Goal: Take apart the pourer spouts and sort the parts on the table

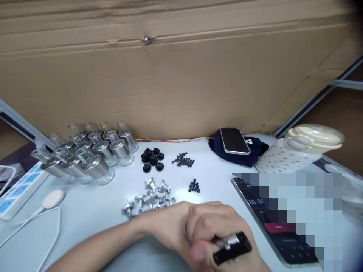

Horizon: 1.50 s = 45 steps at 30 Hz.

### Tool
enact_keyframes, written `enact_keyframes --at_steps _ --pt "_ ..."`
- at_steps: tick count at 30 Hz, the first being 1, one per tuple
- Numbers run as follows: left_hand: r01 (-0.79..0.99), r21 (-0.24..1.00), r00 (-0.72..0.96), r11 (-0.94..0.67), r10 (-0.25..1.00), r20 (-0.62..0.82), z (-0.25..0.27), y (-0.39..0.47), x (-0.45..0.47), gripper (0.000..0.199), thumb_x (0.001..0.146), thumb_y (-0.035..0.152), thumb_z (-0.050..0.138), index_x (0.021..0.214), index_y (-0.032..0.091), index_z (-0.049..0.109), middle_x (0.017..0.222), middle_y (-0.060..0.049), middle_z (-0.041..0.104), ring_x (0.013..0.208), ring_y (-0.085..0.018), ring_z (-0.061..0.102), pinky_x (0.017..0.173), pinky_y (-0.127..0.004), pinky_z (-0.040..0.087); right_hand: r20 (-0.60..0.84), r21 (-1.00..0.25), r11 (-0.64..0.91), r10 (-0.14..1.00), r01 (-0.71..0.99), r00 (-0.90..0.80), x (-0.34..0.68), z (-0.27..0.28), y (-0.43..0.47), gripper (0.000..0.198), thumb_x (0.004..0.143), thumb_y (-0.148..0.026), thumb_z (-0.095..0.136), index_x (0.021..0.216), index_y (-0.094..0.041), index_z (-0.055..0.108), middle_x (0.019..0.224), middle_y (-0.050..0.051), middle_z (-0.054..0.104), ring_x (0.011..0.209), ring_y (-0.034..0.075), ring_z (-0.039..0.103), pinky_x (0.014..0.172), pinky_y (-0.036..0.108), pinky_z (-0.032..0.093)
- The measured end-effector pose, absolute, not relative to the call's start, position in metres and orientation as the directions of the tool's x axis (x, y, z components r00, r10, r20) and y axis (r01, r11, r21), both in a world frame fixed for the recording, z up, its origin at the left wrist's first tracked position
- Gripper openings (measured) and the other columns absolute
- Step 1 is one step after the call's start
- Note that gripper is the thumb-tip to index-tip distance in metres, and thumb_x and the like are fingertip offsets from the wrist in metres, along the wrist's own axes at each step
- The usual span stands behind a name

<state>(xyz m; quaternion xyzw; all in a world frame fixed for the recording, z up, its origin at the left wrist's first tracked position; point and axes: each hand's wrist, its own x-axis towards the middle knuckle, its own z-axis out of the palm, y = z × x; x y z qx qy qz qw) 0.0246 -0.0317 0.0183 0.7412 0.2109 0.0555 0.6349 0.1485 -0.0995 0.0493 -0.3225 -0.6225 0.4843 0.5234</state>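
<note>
My left hand (pixel 172 228) reaches in from the lower left and overlaps my right hand (pixel 241 223) at the front of the table. Both are closed, pressed together around a small black-and-silver fitting (pixel 233 248). Its black, bar-shaped part sticks out towards me, with shiny metal beside it. Several fingertips are hidden where the hands overlap. Just beyond my left wrist lies a pile of silver metal fittings (pixel 150 198), partly covered by the arm. Farther back are black round knobs (pixel 152 156), flat black strips (pixel 185 161) and small black rings (pixel 194 186), each kind grouped apart.
Glass-and-metal bottles (pixel 98 168) stand in rows at the back left, near a power strip (pixel 22 189) and a white cable puck (pixel 53 199). At right are a phone (pixel 235 141) on a dark cap (pixel 256 151), a spotted tumbler (pixel 286 155) and a larger phone (pixel 272 215). Cardboard (pixel 181 83) walls the back.
</note>
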Motion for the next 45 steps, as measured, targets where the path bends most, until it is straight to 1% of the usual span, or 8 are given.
enact_keyframes --at_steps 6,9,13,17,21,29,38,45 --pt "0.220 0.975 0.938 0.003 0.274 -0.213 0.035 -0.042 0.029 0.019 0.057 0.024 0.064 0.053 0.017 0.046 0.059 0.006 0.046 0.062 -0.010 0.047 0.057 -0.019 0.042 -0.028 -0.981 0.028 0.958 0.191 -0.284 0.154 0.072 -0.097 0.039 0.080 -0.037 0.056 0.048 -0.019 0.040 0.044 -0.004 0.041 0.047 0.009 0.041 0.047 0.022 0.032" --pt "0.158 0.986 0.949 0.054 0.267 -0.166 0.027 -0.045 0.030 0.023 0.059 0.024 0.062 0.048 0.018 0.043 0.053 0.005 0.045 0.059 -0.010 0.048 0.060 -0.022 0.045 -0.207 -0.978 -0.193 0.869 0.078 -0.450 0.158 0.074 -0.091 0.041 0.076 -0.044 0.063 0.051 -0.019 0.041 0.044 -0.004 0.044 0.042 0.008 0.042 0.042 0.021 0.030" --pt "0.075 0.992 0.944 0.101 0.313 -0.104 0.018 -0.045 0.028 0.022 0.061 0.021 0.063 0.052 0.019 0.043 0.052 0.005 0.044 0.061 -0.012 0.055 0.065 -0.023 0.049 -0.118 -0.932 -0.284 0.826 -0.226 -0.551 0.160 0.066 -0.088 0.041 0.074 -0.046 0.067 0.052 -0.019 0.045 0.046 -0.005 0.046 0.042 0.008 0.044 0.046 0.022 0.035" --pt "0.084 0.996 0.928 -0.008 0.364 -0.075 0.019 -0.043 0.026 0.024 0.059 0.026 0.072 0.070 0.018 0.051 0.069 0.005 0.051 0.074 -0.013 0.055 0.071 -0.023 0.048 0.066 -0.773 -0.151 0.947 -0.616 -0.315 0.157 0.059 -0.089 0.044 0.081 -0.044 0.063 0.051 -0.020 0.039 0.046 -0.008 0.036 0.041 0.007 0.039 0.051 0.023 0.042" --pt "0.127 0.987 0.920 -0.094 0.384 -0.081 0.021 -0.043 0.025 0.035 0.059 0.029 0.075 0.085 0.016 0.056 0.075 0.003 0.052 0.070 -0.011 0.050 0.066 -0.022 0.046 -0.076 -0.610 0.031 0.992 -0.792 0.097 0.161 0.053 -0.088 0.035 0.081 -0.043 0.063 0.061 -0.022 0.045 0.060 -0.006 0.040 0.053 0.009 0.047 0.055 0.022 0.048" --pt "0.103 0.949 0.916 -0.298 0.401 0.027 0.033 -0.043 0.018 0.063 0.070 0.044 0.073 0.122 0.020 0.049 0.117 -0.008 0.058 0.104 -0.022 0.056 0.090 -0.031 0.045 -0.252 -0.818 0.220 0.693 -0.531 0.675 0.183 -0.014 -0.111 0.028 0.070 -0.049 0.072 0.076 -0.023 0.061 0.090 -0.003 0.057 0.082 0.012 0.056 0.072 0.024 0.052" --pt "0.016 0.625 0.779 -0.780 0.402 0.481 0.067 -0.049 0.008 0.033 0.088 0.038 0.055 0.103 0.009 0.059 0.091 -0.011 0.068 0.087 -0.016 0.062 0.084 -0.024 0.048 -0.197 -0.946 0.003 0.788 -0.324 0.583 0.200 -0.064 -0.122 0.037 0.060 -0.042 0.081 0.078 -0.022 0.055 0.069 -0.004 0.058 0.060 0.011 0.055 0.059 0.021 0.048" --pt "0.485 0.526 0.544 -0.698 0.712 0.444 0.124 -0.025 -0.071 0.034 0.086 0.045 0.055 0.111 0.023 0.059 0.097 -0.003 0.067 0.081 -0.015 0.061 0.070 -0.024 0.047 -0.067 -0.998 -0.052 0.875 -0.044 0.479 0.186 -0.056 -0.125 0.052 0.065 -0.042 0.076 0.105 -0.024 0.048 0.064 -0.004 0.064 0.070 0.017 0.061 0.072 0.029 0.050"
